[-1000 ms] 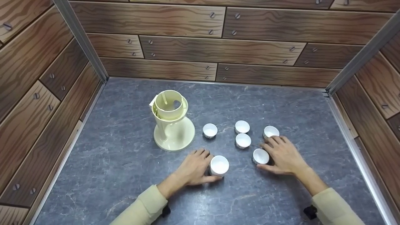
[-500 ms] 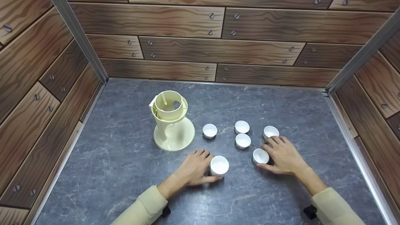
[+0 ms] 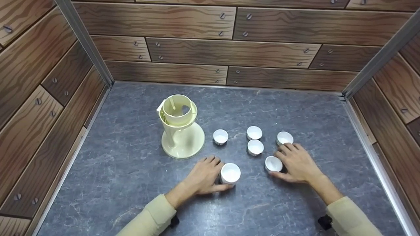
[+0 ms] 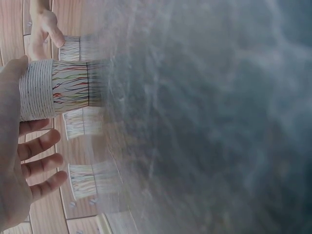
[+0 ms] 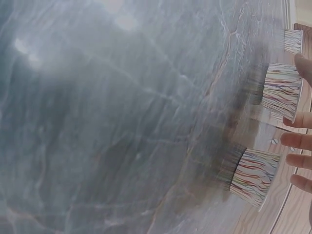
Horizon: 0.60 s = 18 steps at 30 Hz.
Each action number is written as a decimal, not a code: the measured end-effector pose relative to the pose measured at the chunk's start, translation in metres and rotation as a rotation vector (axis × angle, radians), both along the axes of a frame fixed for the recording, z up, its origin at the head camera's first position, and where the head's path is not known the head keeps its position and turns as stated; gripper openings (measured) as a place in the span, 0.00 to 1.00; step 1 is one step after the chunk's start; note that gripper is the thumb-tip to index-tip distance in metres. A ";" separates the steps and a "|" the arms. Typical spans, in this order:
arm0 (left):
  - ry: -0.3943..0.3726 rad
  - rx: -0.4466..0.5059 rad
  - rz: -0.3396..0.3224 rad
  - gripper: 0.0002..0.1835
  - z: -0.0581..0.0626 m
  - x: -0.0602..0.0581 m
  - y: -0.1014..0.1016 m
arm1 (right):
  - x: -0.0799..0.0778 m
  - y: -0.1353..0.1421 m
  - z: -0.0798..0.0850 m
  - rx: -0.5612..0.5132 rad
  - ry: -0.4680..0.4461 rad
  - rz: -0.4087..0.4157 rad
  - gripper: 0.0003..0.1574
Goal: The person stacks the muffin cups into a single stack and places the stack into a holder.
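My left hand [image 3: 204,175] holds a stack of nested white cups [image 3: 230,173] between thumb and index finger. In the left wrist view, the stack [image 4: 61,90] stands upright, many rims crowded at its top and thin coloured lines on its lowest cup. With thumb and index finger at opposite sides, my right hand [image 3: 298,164] pinches a single white cup [image 3: 273,163] standing on the table. This patterned cup [image 5: 282,91] shows between the fingertips in the right wrist view. Another cup [image 3: 284,138] stands just beyond the right hand's fingers, which partly cover it.
Two cups [image 3: 255,147] stand close together in the middle, one behind the other. Left of them is a lone cup [image 3: 220,137]. A pale yellow plastic stand [image 3: 185,141] with a hollow cylinder on top stands at the left. Wood-patterned walls [image 3: 197,52] enclose the grey table [image 3: 131,183].
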<state>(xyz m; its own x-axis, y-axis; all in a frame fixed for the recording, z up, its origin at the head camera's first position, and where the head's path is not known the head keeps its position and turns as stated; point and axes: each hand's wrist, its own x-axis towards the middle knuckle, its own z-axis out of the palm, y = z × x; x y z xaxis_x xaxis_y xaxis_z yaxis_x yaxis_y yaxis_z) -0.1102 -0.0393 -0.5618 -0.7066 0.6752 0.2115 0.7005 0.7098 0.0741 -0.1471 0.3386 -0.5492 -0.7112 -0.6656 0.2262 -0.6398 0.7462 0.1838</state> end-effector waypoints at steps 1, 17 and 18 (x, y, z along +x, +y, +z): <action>0.000 -0.001 0.000 0.40 0.000 0.000 0.000 | 0.000 0.000 0.000 0.001 0.002 0.001 0.43; 0.012 0.012 -0.001 0.40 0.000 0.001 0.000 | 0.005 -0.010 0.009 -0.038 0.057 0.038 0.45; 0.011 0.017 -0.001 0.39 0.000 0.002 0.000 | 0.006 -0.010 0.010 -0.043 0.058 0.040 0.45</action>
